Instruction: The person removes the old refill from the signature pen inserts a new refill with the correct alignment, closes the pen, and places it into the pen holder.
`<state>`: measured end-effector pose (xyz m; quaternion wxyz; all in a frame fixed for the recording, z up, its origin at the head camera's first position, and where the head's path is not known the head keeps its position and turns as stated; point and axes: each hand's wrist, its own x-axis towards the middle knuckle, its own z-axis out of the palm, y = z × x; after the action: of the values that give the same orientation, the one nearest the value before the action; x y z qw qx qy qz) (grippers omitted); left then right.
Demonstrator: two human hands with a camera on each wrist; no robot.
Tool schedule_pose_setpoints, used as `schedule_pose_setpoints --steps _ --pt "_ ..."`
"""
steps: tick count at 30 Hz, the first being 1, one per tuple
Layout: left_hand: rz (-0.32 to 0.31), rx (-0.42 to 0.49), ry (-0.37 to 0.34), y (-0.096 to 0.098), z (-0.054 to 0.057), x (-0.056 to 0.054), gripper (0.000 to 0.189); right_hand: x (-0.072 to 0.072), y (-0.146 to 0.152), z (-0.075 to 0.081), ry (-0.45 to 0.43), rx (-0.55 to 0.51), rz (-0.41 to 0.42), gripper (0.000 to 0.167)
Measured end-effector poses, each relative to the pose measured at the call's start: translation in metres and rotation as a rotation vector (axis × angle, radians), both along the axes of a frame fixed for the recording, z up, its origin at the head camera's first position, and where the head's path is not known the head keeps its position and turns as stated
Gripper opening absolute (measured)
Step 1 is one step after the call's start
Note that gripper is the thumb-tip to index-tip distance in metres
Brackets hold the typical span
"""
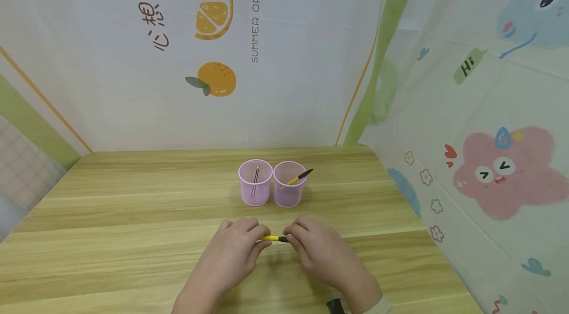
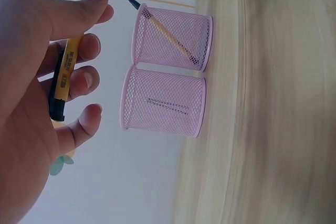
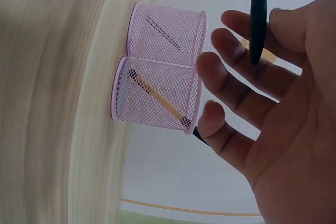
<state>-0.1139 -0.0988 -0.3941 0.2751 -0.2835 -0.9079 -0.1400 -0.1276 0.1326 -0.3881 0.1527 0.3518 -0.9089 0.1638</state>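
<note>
1. The left hand (image 1: 237, 250) pinches a yellow pen (image 1: 271, 238) between thumb and fingers; the left wrist view alone shows the pen's black clip and the small lettering on its barrel.
2. The right hand (image 1: 322, 255) pinches the pen's black end with thumb and fingers; the right wrist view shows that end long and tapered, which the fingers mostly hide from the head view.
3. The pen lies crosswise between the two hands, on the near side of two pink cups.
4. The left cup (image 1: 255, 196) holds thin dark sticks (image 1: 255, 183); the right cup (image 1: 288, 198) holds a second yellow pen (image 1: 293, 181), tilted, its black end past the rim. Both wrist views show the mesh walls and this pen's lower part through them.
5. The cups stand side by side on a wooden table (image 1: 146, 200).
6. Only the head view shows the orange slice (image 1: 215, 5) printed on the cloth (image 1: 302, 87) behind.
</note>
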Motion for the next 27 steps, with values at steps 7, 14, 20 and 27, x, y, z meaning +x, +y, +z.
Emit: schedule_pose_setpoints --steps 7,14,20,27 --pt "0.0 0.002 0.006 -0.0015 0.0006 -0.0011 0.017 0.0003 0.0001 0.0 -0.038 0.022 -0.009 0.013" --pt "0.007 -0.002 -0.005 -0.0022 -0.0003 -0.0012 0.018 0.0009 -0.0002 0.0018 -0.082 0.036 -0.015 0.012" --pt "0.018 -0.005 -0.024 -0.0017 0.0014 -0.0011 0.018 0.0002 -0.0005 0.0035 -0.112 0.038 -0.029 0.011" --pt "0.016 -0.016 -0.025 -0.0023 0.0021 -0.0021 0.019 -0.0016 -0.0006 0.0055 -0.139 0.028 -0.027 0.007"
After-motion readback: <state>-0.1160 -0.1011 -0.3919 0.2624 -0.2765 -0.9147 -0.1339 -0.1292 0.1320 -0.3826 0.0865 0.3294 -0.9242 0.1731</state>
